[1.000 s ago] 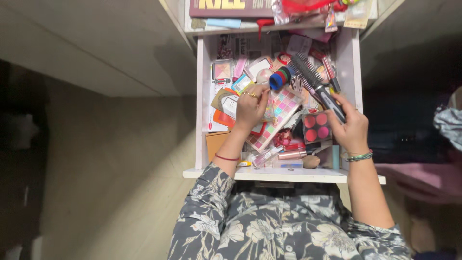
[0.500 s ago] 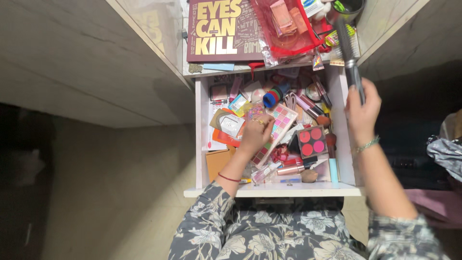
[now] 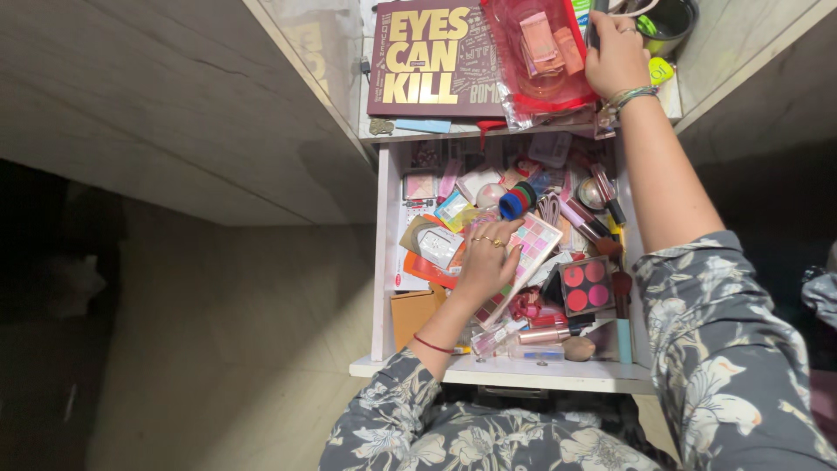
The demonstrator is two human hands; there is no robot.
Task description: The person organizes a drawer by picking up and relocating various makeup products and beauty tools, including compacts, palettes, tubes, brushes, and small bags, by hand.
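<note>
Eyeshadow palette (image 3: 521, 266), a long flat case of many small coloured squares, is shown lying slantwise on the heap in the middle of an open white drawer (image 3: 381, 262). The left hand (image 3: 485, 269) is laid flat on the palette's near half, fingers bent and spread loosely, pressing on it rather than closed around it; rings are seen on two fingers and a red thread at the wrist. Nearest the body, a pink tube (image 3: 545, 335), a small beige sponge (image 3: 577, 349) and a brown cardboard box (image 3: 412, 314) are seen along the drawer's front edge. Just right of the palette, a dark compact with four red and pink pans (image 3: 586, 285) is seen. Beyond the left hand, a stack of coloured hair ties (image 3: 518, 200) and assorted small packets are crowded together. Farther off, on the shelf above the drawer, a dark red box with large yellow lettering (image 3: 432, 61) and a clear red pouch (image 3: 545, 52) are set side by side. The right hand (image 3: 615, 57) is raised to that shelf, fingers closed around a thin dark handle (image 3: 595, 17), beside a metal cup (image 3: 667, 22); the handle's upper end is cut off by the frame.
</note>
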